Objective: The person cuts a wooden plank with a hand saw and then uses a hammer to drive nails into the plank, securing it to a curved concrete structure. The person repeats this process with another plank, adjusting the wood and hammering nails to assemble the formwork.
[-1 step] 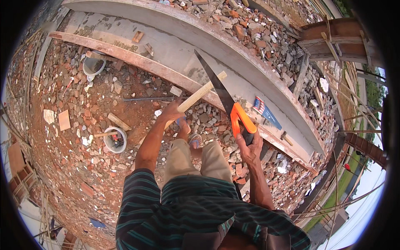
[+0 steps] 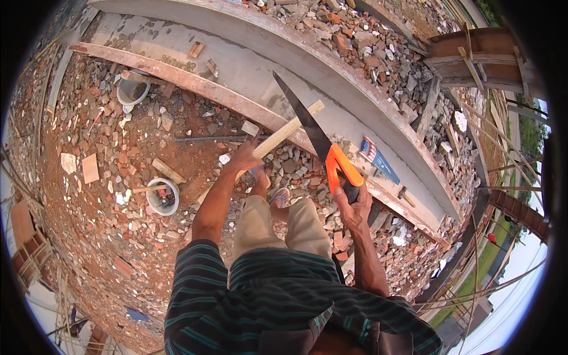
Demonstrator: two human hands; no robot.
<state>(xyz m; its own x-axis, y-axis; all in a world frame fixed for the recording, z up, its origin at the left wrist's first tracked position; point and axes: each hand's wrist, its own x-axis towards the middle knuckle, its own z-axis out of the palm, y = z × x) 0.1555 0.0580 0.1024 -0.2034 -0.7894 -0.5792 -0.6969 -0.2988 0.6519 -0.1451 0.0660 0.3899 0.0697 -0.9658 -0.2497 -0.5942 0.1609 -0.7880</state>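
My right hand (image 2: pixel 355 208) grips the orange and black handle of a handsaw (image 2: pixel 320 144). The dark blade slants up and to the left, lying across a pale wooden strip (image 2: pixel 283 134) near its far end. My left hand (image 2: pixel 242 160) is wrapped round that strip, and a thinner pale length shows below the hand. The strip's far part reaches over the reddish rim (image 2: pixel 195 85) of a long concrete trough (image 2: pixel 234 70). Blade and strip appear to touch, though the fisheye view makes this hard to judge.
In the trough lie a blue saw sleeve (image 2: pixel 380 160), a hammer (image 2: pixel 407 196) and small wood blocks (image 2: pixel 196 49). Two whitish buckets, one with tools (image 2: pixel 163 197) and one farther off (image 2: pixel 131 93), stand on broken brick rubble (image 2: pixel 127 236). A metal rod (image 2: pixel 207 139) lies near my left hand.
The saw has shifted very slightly left, its tip a little lower, and the strip's far end sits slightly farther right. Both hands keep their hold.
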